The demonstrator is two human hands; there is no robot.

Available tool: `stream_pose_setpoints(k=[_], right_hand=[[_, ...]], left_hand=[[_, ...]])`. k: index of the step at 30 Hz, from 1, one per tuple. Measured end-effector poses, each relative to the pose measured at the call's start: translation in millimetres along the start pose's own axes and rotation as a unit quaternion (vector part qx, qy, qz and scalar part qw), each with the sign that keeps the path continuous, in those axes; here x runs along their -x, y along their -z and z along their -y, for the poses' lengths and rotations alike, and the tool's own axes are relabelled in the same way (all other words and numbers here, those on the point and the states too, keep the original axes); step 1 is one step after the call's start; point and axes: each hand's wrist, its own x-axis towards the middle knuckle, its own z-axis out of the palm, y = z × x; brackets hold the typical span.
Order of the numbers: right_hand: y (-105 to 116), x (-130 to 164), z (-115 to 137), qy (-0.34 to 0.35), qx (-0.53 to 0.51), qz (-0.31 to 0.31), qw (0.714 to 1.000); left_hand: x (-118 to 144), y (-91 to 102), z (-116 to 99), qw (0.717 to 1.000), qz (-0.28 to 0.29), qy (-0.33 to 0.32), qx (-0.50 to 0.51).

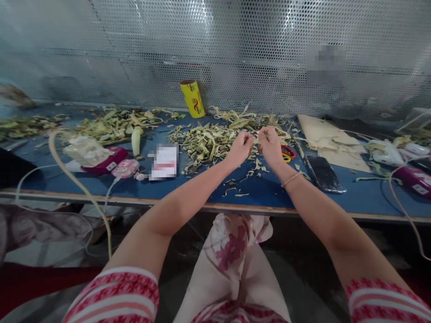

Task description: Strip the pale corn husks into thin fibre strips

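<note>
My left hand (241, 147) and my right hand (270, 144) are close together above the blue tabletop, both with fingers pinched. What they hold, if anything, is too small and too hidden to make out. Just left of my left hand spreads a pile of pale green-yellow plant pieces (205, 143), short and chopped-looking. Behind the hands lie longer dry leaf-like strips (240, 121). Red and yellow rings (288, 153) lie beside my right wrist, partly covered by it. Small scraps (257, 167) are scattered on the table in front of my hands.
A yellow tube (193, 99) stands against the perforated metal wall (249, 54). To the left are a white card (164, 162), a pink device (125, 168), a purple box (106, 160) and more leaves (114, 128). A phone (325, 174) and brown paper (332, 141) lie to the right.
</note>
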Motion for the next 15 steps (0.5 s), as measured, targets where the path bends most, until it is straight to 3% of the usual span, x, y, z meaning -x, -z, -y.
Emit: stream_pose_setpoints(k=[5,11,15], right_hand=[[5,-7,-8,-0.014,-0.028,-0.043,0.999],[1,-4,-3,-0.004,-0.044,0.01,0.999],[1,-3,-4,0.005,-0.04,0.022,0.999]], left_hand=[[4,-1.1,-4,0.997,0.039,-0.05,-0.037],[2,-4.8,-12,0.995,-0.015,0.052,0.087],[-2,-3.0,-8,0.991,-0.025,0.059,0.113]])
